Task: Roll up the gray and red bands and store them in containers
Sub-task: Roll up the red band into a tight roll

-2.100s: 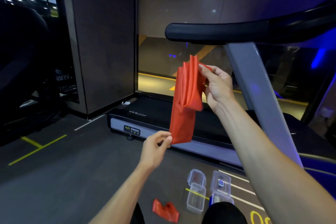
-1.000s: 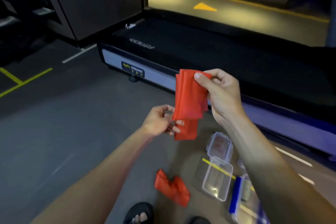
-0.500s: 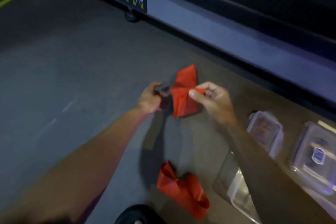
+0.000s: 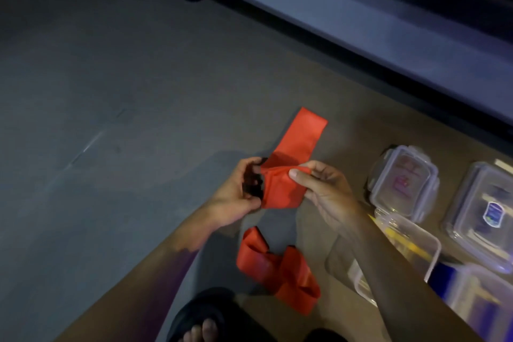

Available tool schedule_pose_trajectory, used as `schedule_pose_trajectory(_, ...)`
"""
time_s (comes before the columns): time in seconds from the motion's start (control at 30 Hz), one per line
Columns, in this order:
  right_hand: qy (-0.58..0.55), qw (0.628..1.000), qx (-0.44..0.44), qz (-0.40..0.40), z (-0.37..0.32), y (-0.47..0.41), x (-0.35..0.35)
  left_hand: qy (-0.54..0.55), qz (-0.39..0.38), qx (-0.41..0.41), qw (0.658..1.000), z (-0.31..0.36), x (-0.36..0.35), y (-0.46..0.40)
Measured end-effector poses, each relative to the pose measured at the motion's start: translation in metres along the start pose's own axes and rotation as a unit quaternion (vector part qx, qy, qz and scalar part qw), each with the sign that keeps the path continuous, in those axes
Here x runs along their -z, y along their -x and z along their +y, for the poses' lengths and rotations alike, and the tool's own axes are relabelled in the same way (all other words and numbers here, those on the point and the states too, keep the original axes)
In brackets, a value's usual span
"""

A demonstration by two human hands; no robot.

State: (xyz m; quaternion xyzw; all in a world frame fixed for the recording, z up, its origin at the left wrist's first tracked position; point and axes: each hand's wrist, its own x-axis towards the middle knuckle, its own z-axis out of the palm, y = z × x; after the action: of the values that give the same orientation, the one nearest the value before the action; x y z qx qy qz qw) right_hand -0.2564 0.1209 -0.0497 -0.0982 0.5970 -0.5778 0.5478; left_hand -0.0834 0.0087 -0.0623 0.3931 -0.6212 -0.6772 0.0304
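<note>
Red band (image 4: 280,189) between both hands (image 4: 236,197)

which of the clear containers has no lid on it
The open container nearest the right hand, just under its forearm, shows a bare rim. The lidded container beyond it and the one with the blue label are covered.

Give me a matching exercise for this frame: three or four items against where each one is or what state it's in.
Things:
1. red band in the hands
2. second red band
3. open clear container
4. lidded container

Places or states:
A. crumpled on the floor near the sandal
B. closed, nearer the treadmill
C. gripped by left hand and right hand
D. lidless, under the right forearm

Pairs: 1-C, 2-A, 3-D, 4-B
</note>
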Motion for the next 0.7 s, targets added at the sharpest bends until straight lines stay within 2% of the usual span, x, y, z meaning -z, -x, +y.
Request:
schedule_pose_trajectory(0.1, -0.013, 1.000, -0.017, 0.014, 0.001, 0.004, 0.002, -0.001, -0.097, 0.011, 0.995, -0.002, -0.002, 0.006)
schedule_pose_trajectory(0.17, -0.032, 0.999, -0.025, 0.019, -0.002, 0.004, 0.003, 0.010, -0.117, 0.012, 0.993, -0.006, -0.010, 0.008)
schedule_pose_trajectory(0.23, -0.043, 0.998, -0.034, 0.030, -0.005, 0.002, 0.004, 0.032, -0.086, 0.009, 0.996, -0.010, -0.022, 0.006)
schedule_pose_trajectory(0.33, -0.056, 0.994, -0.066, 0.072, -0.012, -0.011, 0.008, 0.067, 0.017, 0.006, 0.998, -0.015, -0.038, -0.006)
schedule_pose_trajectory(0.4, -0.055, 0.989, -0.081, 0.107, -0.015, -0.027, 0.015, 0.044, 0.062, 0.009, 0.997, -0.016, -0.042, -0.016)
schedule_pose_trajectory(0.53, 0.004, 0.978, -0.089, 0.188, -0.012, -0.058, 0.020, -0.041, 0.092, 0.063, 0.993, -0.017, -0.042, -0.037)
schedule_pose_trajectory(0.7, 0.096, 0.958, -0.043, 0.267, -0.010, -0.080, 0.024, -0.153, 0.103, 0.070, 0.980, -0.005, -0.041, -0.053)
